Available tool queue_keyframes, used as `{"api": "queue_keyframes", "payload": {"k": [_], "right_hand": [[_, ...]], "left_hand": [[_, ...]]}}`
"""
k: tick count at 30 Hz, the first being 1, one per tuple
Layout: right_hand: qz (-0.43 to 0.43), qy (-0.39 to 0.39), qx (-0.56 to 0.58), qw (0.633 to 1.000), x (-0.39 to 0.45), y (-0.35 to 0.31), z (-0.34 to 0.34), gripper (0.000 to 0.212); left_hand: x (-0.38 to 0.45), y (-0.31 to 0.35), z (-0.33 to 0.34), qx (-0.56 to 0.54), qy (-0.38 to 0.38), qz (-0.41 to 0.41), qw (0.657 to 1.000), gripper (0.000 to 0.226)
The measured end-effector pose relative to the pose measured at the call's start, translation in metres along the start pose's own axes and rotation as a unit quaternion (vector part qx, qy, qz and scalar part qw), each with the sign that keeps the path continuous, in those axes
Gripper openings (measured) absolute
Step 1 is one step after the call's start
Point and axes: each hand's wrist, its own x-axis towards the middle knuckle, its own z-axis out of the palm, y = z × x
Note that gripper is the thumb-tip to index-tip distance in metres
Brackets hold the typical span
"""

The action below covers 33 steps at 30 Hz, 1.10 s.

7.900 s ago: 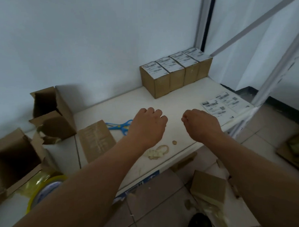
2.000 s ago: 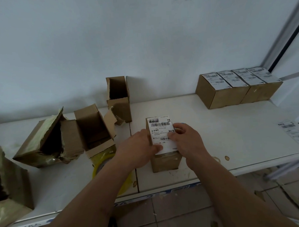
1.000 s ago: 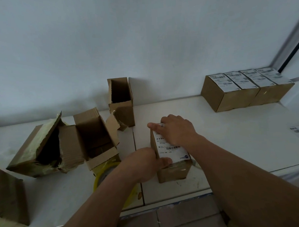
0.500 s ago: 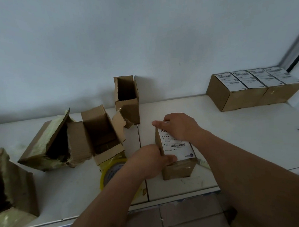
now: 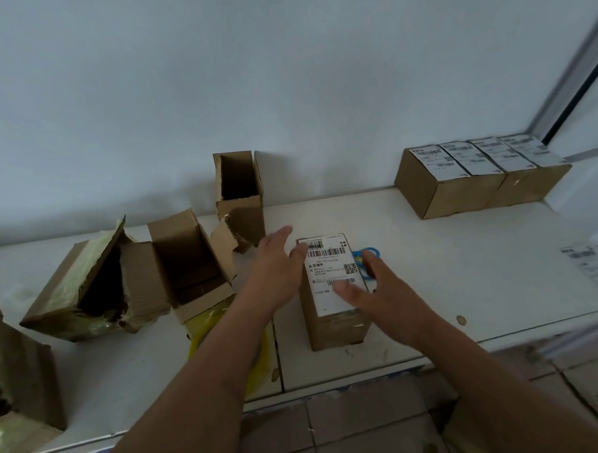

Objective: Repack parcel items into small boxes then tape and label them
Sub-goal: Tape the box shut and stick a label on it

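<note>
Both hands out over the bench (image 5: 429, 255), fingers straight and spread, gripping nothing. Left hand (image 5: 275, 272) palm turned inward at the left side of the labelled box (image 5: 333, 293), fingertips near its far left corner; contact there too blurred to call. Right hand (image 5: 379, 291) low on the near right, fingertips lying over the near edge of the shipping label (image 5: 330, 269). Forearms reaching in from the bottom of the view and converging on the box.

Box upright on the bench, set back from the front edge, label flat on top with barcodes and a QR code showing. Blue-handled scissors (image 5: 367, 257) peeking out just behind the right hand, tight against the box's right side.

Left of the box, crowded: yellow tape roll (image 5: 227, 332) half hidden under the left forearm, open torn cartons (image 5: 122, 285) lying on their sides, one tall open carton (image 5: 238, 191) standing against the wall. Another torn carton (image 5: 19, 368) at the far left edge.

To the right, a broad bare stretch of bench running to a row of four labelled boxes (image 5: 477, 177) pushed to the back wall, touching side to side. Loose label sheets (image 5: 590, 261) at the far right edge. A small round scrap (image 5: 461, 319) near the front lip.
</note>
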Motion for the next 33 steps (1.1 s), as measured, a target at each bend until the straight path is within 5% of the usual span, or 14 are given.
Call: {"api": "queue_keyframes", "payload": {"k": [3, 14, 21, 26, 33], "right_hand": [[-0.023, -0.039, 0.047, 0.998, -0.011, 0.005, 0.005, 0.049], [-0.021, -0.062, 0.088, 0.994, -0.013, 0.017, 0.011, 0.055], [-0.007, -0.065, 0.062, 0.996, -0.018, 0.011, 0.008, 0.034], [0.033, -0.047, 0.029, 0.998, -0.019, 0.009, 0.009, 0.022], [0.16, -0.01, -0.032, 0.987, -0.028, 0.008, 0.017, 0.064]], "left_hand": [[0.014, 0.003, 0.014, 0.034, -0.02, 0.059, 0.997, 0.048], [0.039, 0.001, 0.027, 0.09, -0.064, 0.037, 0.993, 0.039], [0.038, 0.023, 0.037, 0.309, -0.092, 0.077, 0.943, 0.042], [0.036, 0.019, 0.04, 0.284, -0.07, 0.05, 0.955, 0.04], [0.041, 0.012, 0.044, 0.14, 0.005, 0.02, 0.99, 0.048]]}}
